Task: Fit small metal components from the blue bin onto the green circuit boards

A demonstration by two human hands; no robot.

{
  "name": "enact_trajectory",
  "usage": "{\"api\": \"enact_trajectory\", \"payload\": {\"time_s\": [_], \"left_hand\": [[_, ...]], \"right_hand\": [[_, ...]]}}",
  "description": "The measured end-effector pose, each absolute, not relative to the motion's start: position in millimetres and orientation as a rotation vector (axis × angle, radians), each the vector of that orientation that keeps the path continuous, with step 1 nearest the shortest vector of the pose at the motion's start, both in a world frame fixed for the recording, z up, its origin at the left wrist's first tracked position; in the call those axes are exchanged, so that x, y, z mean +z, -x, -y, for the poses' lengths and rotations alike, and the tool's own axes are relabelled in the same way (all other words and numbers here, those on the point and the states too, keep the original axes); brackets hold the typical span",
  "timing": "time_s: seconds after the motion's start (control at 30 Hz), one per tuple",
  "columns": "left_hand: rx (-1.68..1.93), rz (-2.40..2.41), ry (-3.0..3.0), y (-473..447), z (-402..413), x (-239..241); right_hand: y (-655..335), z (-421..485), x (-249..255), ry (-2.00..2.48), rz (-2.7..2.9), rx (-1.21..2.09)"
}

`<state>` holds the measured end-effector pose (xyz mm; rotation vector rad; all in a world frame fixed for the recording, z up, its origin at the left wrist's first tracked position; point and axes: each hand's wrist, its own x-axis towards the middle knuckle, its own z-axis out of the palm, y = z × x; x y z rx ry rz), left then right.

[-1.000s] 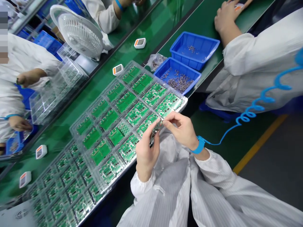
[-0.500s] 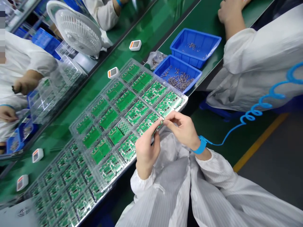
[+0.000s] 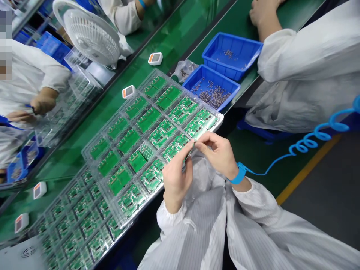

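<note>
My left hand (image 3: 177, 176) is closed around a small green circuit board (image 3: 188, 154), held nearly edge-on above the tray's near edge, its face mostly hidden by fingers. Thumb and index finger of my right hand (image 3: 218, 154) pinch together at the board's upper edge; whatever they grip is too small to make out. A blue strap with a coiled cord circles my right wrist. Beneath and beyond my hands, a clear plastic tray (image 3: 88, 153) holds rows of green circuit boards (image 3: 148, 119). One of its pockets (image 3: 146, 151) partly shows a crosshatched floor.
Two blue bins (image 3: 225, 107) with small metal-legged parts stand past the tray, beside a plastic bag (image 3: 184, 69). Another board tray (image 3: 70, 198) lies at lower left. White devices (image 3: 128, 92) sit on the green belt. A fan (image 3: 91, 35) and co-workers' arms (image 3: 271, 22) are around.
The white devices have shifted down-left along the belt. My left hand has moved slightly right, and the board has tilted a little. The co-worker at left has brought both hands together.
</note>
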<state>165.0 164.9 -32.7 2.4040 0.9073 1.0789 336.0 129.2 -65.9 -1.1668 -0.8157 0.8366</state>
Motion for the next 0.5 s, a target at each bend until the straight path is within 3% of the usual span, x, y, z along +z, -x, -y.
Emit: {"api": "enact_trajectory", "payload": {"time_s": [0.5], "left_hand": [[1.097, -1.004, -2.039, -166.4, -147.8, -40.2]], "right_hand": [[-346.4, -128.9, -76.5, 1.105, 1.077, 0.427]]}}
